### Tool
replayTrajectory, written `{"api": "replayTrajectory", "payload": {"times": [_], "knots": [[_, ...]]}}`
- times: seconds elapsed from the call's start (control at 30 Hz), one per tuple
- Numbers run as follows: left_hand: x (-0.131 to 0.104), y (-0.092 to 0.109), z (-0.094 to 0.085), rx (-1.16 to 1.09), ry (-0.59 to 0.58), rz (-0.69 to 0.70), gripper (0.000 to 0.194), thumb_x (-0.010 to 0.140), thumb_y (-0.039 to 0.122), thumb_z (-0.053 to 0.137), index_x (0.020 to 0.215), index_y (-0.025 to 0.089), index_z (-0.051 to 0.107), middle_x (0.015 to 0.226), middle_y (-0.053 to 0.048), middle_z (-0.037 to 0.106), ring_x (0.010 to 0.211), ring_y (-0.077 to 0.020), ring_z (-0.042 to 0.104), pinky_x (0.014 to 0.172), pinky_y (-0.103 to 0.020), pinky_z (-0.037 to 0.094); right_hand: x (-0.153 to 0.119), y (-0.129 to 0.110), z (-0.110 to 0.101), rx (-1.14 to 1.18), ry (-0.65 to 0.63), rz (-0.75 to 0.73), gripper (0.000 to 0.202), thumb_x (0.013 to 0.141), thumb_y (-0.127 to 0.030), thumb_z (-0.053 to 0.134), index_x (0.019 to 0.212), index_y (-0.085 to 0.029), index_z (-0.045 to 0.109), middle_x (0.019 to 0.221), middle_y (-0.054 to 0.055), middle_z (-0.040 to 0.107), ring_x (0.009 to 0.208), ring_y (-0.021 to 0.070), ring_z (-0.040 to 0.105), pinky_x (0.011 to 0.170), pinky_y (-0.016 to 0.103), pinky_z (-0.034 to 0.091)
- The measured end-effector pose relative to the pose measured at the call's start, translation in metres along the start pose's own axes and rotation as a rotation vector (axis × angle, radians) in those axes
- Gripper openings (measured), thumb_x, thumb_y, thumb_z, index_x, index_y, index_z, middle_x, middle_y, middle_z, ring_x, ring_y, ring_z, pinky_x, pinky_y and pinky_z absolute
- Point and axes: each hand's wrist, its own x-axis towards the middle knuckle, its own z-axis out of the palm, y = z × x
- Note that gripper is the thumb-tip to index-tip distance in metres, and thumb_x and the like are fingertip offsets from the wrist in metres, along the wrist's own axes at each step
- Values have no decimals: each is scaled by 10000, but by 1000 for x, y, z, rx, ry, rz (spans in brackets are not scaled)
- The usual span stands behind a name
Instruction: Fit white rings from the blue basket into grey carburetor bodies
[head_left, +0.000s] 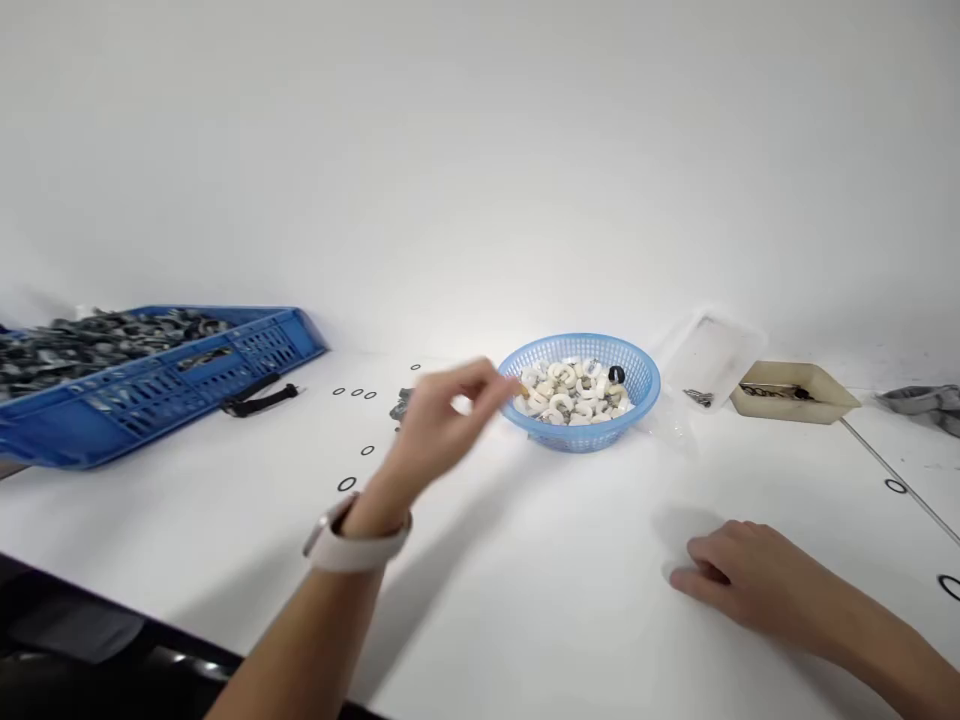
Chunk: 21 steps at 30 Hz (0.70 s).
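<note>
My left hand [454,415], with a pale watch band [358,545] on its wrist, is raised over the white table [555,590]. Its thumb and finger are pinched together at the left rim of a round blue basket [581,440]; whatever lies between the tips is too small to make out. White curved pieces [570,390] and one black piece [616,374] lie in the basket. My right hand [739,575] rests on the table at the lower right, fingers curled, and what it may hold is hidden.
A large blue crate [157,390] of dark parts stands at the left, beside a black tool [262,398]. Black rings [346,484] lie on the table. Behind at the right are a clear box [716,355] and a beige tray [825,395].
</note>
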Motion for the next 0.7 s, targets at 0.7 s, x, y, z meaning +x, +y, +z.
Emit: {"api": "replayTrajectory", "payload": {"times": [0.7], "knots": [[25,-105,-54,431,-81,-263,636,696,540,747,1218,197,626,1194,-140,685,1047,-377,652,830,-400,499,1,2,0,34,96,-43,471,954,-385,457,612,-205,187,549,-39,292,561,132,326,527,278,199]]}}
